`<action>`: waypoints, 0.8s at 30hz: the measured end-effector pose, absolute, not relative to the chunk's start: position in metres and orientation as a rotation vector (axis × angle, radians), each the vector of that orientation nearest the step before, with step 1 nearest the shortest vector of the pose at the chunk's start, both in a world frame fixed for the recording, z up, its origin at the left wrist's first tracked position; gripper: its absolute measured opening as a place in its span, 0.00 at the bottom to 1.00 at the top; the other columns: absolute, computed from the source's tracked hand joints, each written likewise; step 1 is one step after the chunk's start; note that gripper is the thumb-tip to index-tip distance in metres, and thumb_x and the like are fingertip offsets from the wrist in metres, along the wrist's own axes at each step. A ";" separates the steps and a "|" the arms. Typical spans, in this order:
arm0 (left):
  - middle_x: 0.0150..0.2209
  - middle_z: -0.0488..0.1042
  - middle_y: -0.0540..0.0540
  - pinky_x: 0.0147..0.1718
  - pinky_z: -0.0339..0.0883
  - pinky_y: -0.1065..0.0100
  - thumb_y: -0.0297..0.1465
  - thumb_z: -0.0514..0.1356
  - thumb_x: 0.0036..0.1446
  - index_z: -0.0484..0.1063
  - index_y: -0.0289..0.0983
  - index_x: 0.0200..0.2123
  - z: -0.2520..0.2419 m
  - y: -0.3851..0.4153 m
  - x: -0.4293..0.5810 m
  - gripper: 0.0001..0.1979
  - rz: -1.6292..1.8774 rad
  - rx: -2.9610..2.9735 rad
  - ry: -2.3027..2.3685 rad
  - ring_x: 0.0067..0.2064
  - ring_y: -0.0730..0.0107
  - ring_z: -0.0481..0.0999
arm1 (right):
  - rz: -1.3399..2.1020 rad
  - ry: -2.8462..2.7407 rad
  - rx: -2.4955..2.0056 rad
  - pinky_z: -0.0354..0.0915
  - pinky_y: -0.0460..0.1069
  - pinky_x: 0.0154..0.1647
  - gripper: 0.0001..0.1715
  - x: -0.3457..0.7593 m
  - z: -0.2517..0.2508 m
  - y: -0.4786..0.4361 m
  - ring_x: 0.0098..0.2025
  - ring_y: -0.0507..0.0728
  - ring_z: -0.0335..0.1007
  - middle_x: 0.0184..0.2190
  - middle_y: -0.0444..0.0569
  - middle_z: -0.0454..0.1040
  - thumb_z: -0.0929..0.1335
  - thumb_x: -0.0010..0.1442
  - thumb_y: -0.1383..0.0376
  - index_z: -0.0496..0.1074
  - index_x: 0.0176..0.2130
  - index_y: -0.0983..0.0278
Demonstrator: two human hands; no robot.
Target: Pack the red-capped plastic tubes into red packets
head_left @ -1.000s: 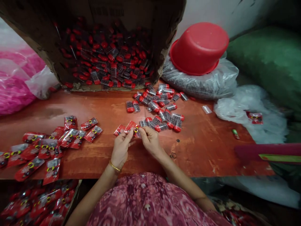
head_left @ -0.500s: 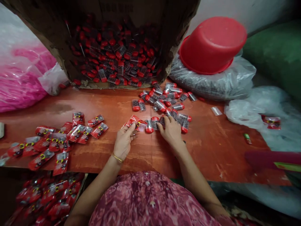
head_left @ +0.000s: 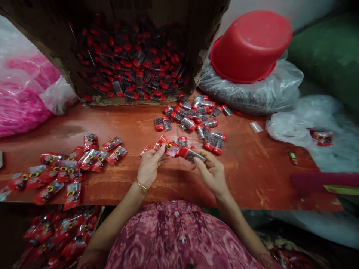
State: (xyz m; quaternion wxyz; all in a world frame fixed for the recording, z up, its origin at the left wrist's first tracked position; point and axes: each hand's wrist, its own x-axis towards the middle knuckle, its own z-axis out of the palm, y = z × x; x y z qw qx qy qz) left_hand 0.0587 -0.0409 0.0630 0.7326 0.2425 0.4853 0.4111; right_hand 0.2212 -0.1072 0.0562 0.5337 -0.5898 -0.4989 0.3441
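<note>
Pinched in my left hand [head_left: 148,167] is a red printed packaging sleeve [head_left: 170,148] with a yellow and black mark. My right hand [head_left: 212,170] grips a small clear container [head_left: 190,153] with a red cap and dark beads inside. The cap points left, close to the sleeve's right end; whether the two touch I cannot tell. Just beyond my hands lies a loose pile of similar red-capped containers [head_left: 188,123]. To the left, several containers in red printed sleeves [head_left: 89,158] are spread over the orange-red table [head_left: 134,123].
A cardboard box [head_left: 202,56] full of red-capped containers stands at the back. At the back right, a red tub [head_left: 252,45] sits upside down on a clear bag [head_left: 246,95]. A bag of pink items [head_left: 25,93] is at left. More sleeved containers [head_left: 56,235] lie below the table's edge.
My right hand has lifted a container off the pile and brought it down and toward the sleeve. My left hand still holds the sleeve, shifted slightly. The view has tilted a little.
</note>
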 end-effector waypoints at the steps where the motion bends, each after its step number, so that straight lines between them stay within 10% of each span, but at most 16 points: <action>1: 0.24 0.77 0.48 0.28 0.67 0.73 0.43 0.71 0.31 0.74 0.33 0.26 0.063 -0.041 0.059 0.21 0.901 0.547 1.067 0.26 0.73 0.75 | 0.857 -1.167 -1.397 0.66 0.48 0.27 0.12 0.217 0.056 -0.109 0.22 0.52 0.68 0.21 0.41 0.72 0.65 0.58 0.60 0.69 0.41 0.62; 24: 0.25 0.76 0.48 0.31 0.65 0.72 0.38 0.69 0.37 0.77 0.32 0.26 0.057 -0.052 0.056 0.15 0.885 0.759 1.065 0.27 0.75 0.71 | 1.092 -1.080 -1.331 0.65 0.48 0.26 0.15 0.205 0.052 -0.115 0.19 0.50 0.66 0.19 0.40 0.70 0.66 0.56 0.56 0.70 0.40 0.63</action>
